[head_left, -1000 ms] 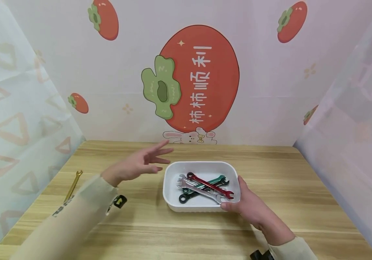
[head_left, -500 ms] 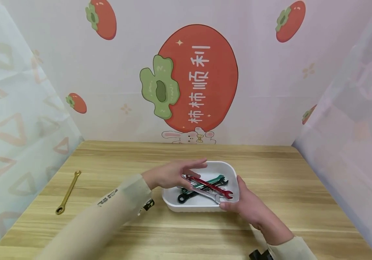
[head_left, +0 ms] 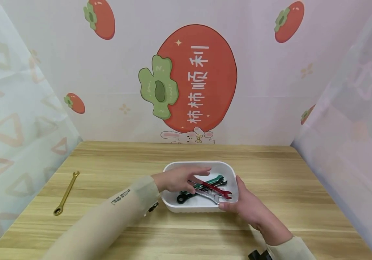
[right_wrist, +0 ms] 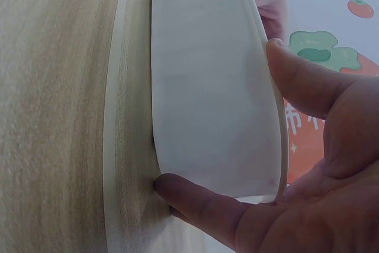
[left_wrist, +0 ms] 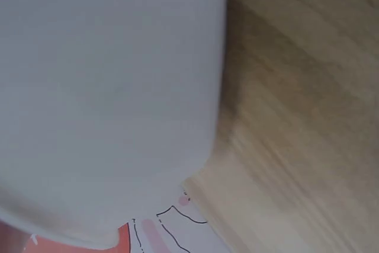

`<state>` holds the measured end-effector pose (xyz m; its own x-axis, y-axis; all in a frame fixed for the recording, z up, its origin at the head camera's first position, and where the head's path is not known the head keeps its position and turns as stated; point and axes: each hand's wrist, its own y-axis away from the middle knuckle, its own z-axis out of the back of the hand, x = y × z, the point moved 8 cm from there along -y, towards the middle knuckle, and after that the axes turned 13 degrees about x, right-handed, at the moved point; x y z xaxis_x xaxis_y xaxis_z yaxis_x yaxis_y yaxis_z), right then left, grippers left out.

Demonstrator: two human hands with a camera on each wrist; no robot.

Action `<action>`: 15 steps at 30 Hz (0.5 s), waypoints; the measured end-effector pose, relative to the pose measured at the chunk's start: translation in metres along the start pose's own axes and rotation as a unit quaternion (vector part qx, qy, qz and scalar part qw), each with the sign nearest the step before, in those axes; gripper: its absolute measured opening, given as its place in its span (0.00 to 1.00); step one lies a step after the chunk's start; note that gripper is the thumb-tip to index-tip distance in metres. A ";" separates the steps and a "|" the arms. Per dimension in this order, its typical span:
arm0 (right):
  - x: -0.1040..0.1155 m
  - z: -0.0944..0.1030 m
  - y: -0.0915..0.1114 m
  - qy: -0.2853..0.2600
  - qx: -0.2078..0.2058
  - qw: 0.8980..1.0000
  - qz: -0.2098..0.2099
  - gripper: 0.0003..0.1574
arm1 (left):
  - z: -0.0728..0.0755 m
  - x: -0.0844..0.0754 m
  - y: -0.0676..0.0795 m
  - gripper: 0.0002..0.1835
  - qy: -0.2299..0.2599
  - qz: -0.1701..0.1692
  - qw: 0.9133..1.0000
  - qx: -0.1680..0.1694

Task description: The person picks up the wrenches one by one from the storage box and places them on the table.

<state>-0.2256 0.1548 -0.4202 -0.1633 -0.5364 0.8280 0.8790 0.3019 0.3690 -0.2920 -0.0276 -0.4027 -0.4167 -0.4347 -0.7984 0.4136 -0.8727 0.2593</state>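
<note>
A white plastic bin (head_left: 226, 171) holds several combination wrenches: a red wrench (head_left: 217, 189), a silver wrench (head_left: 209, 195), a green wrench (head_left: 217, 179) and a black wrench (head_left: 182, 198). My left hand (head_left: 179, 178) reaches over the bin's left rim with fingers extended and spread; its fingertips are at the left ends of the red and silver wrenches, partly covering them. My right hand (head_left: 252, 209) grips the right end of the bin, thumb on the rim and fingers on the outer wall. Only the bin's outside (left_wrist: 112, 81) fills the left wrist view.
A gold wrench (head_left: 66, 194) lies alone on the wooden table (head_left: 159, 238) at the left. Printed cloth walls (head_left: 260, 79) enclose the back and both sides of the table.
From beside the bin, my left hand has moved right and down into it, over the wrenches. This uncovers the whole gold wrench. My right hand keeps its grip on the bin.
</note>
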 end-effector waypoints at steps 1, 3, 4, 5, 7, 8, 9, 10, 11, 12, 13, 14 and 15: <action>0.000 0.000 0.000 0.001 0.000 1.000 0.000 0.81 | 0.000 0.001 0.000 0.46 -0.003 0.005 1.000 -0.002; 0.000 0.000 0.000 0.001 0.000 1.000 -0.002 0.81 | -0.001 0.005 -0.001 0.47 -0.009 0.016 1.000 -0.007; 0.000 -0.001 0.000 0.001 0.000 1.000 -0.002 0.81 | -0.001 0.007 -0.002 0.48 -0.012 0.021 1.000 -0.010; 0.000 -0.001 0.000 0.002 0.001 1.000 -0.001 0.81 | -0.002 0.009 -0.003 0.48 -0.015 0.024 1.000 -0.012; 0.001 -0.001 0.000 0.003 0.001 1.000 -0.001 0.81 | -0.002 0.012 -0.004 0.49 -0.027 0.031 0.999 -0.016; 0.001 -0.001 0.000 0.001 0.001 1.000 -0.002 0.81 | -0.003 0.013 -0.005 0.50 -0.034 0.033 0.999 -0.018; 0.001 -0.001 0.000 0.001 0.000 1.000 -0.001 0.81 | -0.003 0.014 -0.006 0.50 -0.048 0.037 0.998 -0.020; 0.002 -0.001 0.001 0.002 -0.001 1.000 -0.001 0.81 | -0.003 0.014 -0.006 0.50 -0.066 0.040 0.997 -0.022; 0.002 0.000 0.001 0.002 -0.002 1.000 -0.001 0.81 | -0.003 0.015 -0.007 0.50 -0.088 0.045 0.995 -0.024; 0.003 0.000 0.002 0.002 -0.002 1.000 -0.001 0.81 | -0.003 0.015 -0.008 0.49 -0.110 0.051 0.992 -0.026; 0.003 0.000 0.002 0.002 -0.002 1.000 -0.002 0.81 | -0.004 0.015 -0.008 0.49 -0.130 0.057 0.990 -0.027; 0.003 0.000 0.002 0.003 -0.003 1.000 -0.003 0.81 | -0.004 0.015 -0.008 0.49 -0.147 0.062 0.987 -0.028; 0.003 0.000 0.003 0.004 -0.003 1.000 -0.003 0.81 | -0.004 0.015 -0.008 0.48 -0.164 0.066 0.984 -0.029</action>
<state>-0.2238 0.1535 -0.4166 -0.1647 -0.5446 0.8223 0.8806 0.2944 0.3714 -0.2984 -0.0258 -0.4188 -0.5914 -0.5997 -0.5390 0.5227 -0.7942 0.3100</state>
